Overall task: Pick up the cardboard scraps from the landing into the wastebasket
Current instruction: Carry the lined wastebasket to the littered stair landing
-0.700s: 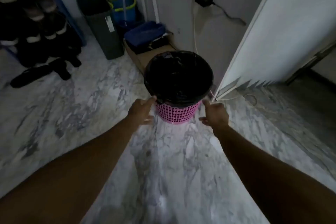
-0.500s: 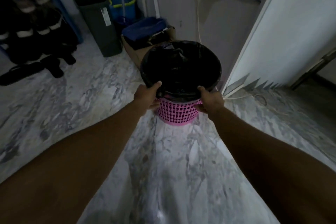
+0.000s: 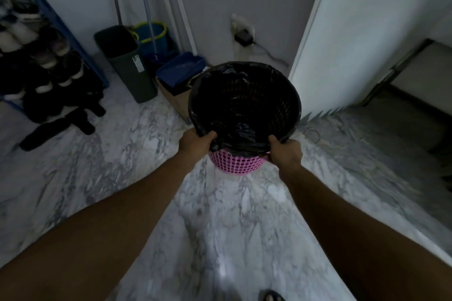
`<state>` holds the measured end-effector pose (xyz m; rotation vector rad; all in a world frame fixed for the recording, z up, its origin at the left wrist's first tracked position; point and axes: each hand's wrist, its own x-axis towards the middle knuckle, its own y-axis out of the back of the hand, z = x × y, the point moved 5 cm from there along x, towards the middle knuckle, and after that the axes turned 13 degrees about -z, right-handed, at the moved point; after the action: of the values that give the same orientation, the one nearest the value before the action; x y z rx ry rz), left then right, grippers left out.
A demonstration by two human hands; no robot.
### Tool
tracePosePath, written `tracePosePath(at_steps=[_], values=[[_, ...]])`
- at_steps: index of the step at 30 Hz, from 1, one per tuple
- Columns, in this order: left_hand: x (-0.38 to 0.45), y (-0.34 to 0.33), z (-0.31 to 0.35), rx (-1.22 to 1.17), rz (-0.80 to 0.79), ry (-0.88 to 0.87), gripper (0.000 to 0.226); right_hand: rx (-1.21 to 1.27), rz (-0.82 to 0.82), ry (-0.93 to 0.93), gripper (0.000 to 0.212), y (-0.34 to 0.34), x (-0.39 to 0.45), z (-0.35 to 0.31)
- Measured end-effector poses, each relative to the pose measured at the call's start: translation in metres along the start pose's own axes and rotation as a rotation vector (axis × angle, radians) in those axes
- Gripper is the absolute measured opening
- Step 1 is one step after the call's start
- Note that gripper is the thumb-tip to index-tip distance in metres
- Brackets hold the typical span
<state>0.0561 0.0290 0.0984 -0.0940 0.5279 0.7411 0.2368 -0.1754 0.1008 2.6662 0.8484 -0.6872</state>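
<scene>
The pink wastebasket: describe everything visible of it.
The wastebasket is a round pink plastic basket with a lattice of small holes, lined with a black bag folded over the rim and hanging partway down the outside. Its mouth tilts toward the camera, showing a dark inside with crumpled liner. The left hand and right hand grip the near rim on either side. It is over the marble floor, by the door; whether its base touches the floor cannot be told.

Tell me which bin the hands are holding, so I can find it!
Look on the grey marble floor, in front of the white wall. The round pink plastic mesh wastebasket with a black bag is gripped by both hands. The neighbouring dark green bin is rectangular and untouched.
</scene>
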Motion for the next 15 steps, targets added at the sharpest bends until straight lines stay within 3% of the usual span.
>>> tracePosePath(at_steps=[4, 7, 15], values=[[-0.096, -0.021, 0.094, -0.064, -0.125, 0.094, 0.032, 0.026, 0.064, -0.033, 0.029, 0.044, -0.099, -0.062], [-0.170, -0.029, 0.150, -0.086, -0.197, 0.163, 0.036, 0.036, 0.141, -0.058, 0.034, 0.077, -0.181, -0.098], [-0.331, -0.064, 0.232, 0.105, -0.399, 0.105, 0.033, 0.152, 0.302, -0.061, 0.033, 0.148, -0.402, -0.137]])
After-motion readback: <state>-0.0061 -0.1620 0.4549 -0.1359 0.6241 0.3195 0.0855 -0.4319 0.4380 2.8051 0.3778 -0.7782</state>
